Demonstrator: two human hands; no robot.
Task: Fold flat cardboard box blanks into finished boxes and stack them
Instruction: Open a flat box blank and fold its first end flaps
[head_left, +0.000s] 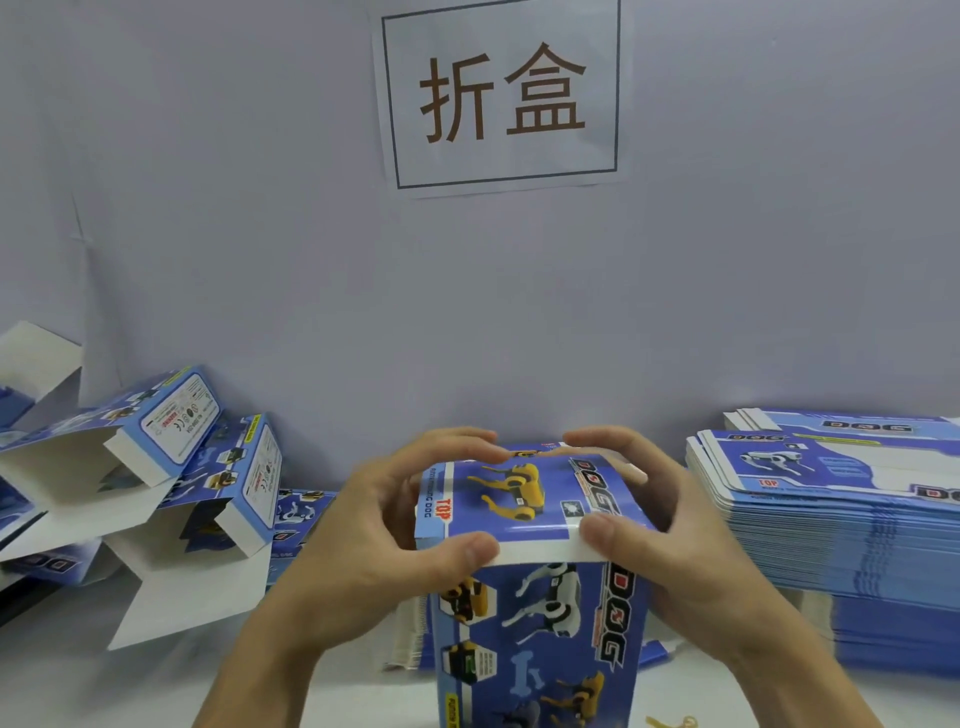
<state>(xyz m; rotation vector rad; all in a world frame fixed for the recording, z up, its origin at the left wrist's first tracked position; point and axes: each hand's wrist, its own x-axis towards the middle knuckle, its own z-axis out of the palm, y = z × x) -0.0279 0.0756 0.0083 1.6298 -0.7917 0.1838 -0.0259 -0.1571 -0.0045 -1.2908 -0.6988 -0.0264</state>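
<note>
A blue cardboard box (540, 623) printed with robot dogs stands upright at the table's middle front. Its top flap (514, 493) is folded over the opening. My left hand (374, 525) grips the box's top from the left, thumb on the flap's white front edge and fingers curled over the far edge. My right hand (670, 525) grips the top from the right in the same way. A tall stack of flat blue blanks (852, 525) lies at the right. Several folded boxes (171, 467) lie tumbled in a pile at the left.
A white table (156, 686) carries everything. More flat blanks (410, 634) lie behind the held box. A grey wall with a paper sign (501, 93) closes the back. A yellowish rubber band (672, 721) lies at the front edge.
</note>
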